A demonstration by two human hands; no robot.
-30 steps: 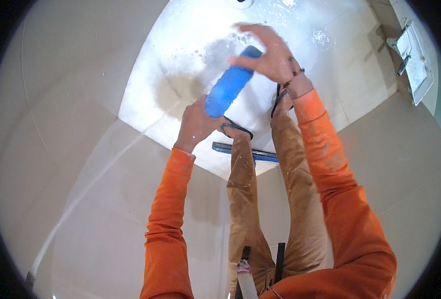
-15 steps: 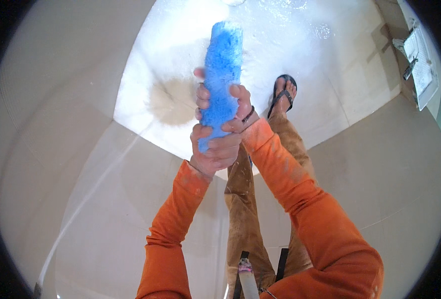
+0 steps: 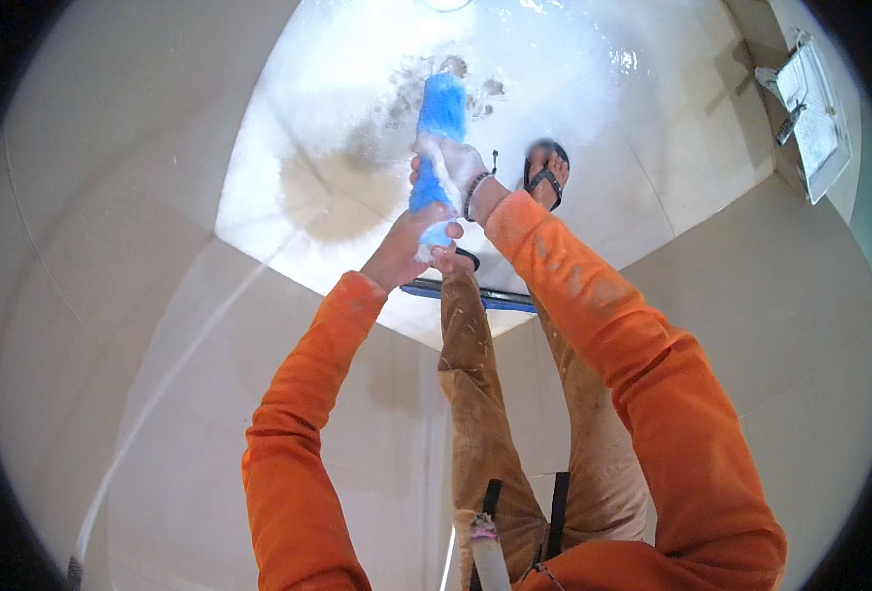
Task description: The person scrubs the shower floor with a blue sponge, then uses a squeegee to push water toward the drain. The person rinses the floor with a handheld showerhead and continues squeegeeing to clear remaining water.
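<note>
Out in front of me I hold a blue, fluffy roll (image 3: 444, 103), like a rolled cloth or pad, with some white showing along it. My left hand (image 3: 397, 246) wraps round its near end. Farther up, my right hand (image 3: 461, 172), with a dark band at its wrist, grips the middle. Both hands are closed, and part of the roll is hidden behind their fingers. Its far end sticks out past the right hand, over grey dirty spots (image 3: 490, 94) on the wet, white floor (image 3: 594, 128).
Behind my legs lies a long dark bar with a blue strip (image 3: 505, 298), like a floor squeegee. My sandalled right foot (image 3: 548, 175) stands to the right. A pale tray (image 3: 818, 128) hangs on the right wall. Beige walls enclose the floor. A tan patch (image 3: 333, 202) marks it.
My hands have moved farther out with the roll, which looks thinner and more twisted. Grey spots now show on the floor beyond it. The bar behind my legs has come into view.
</note>
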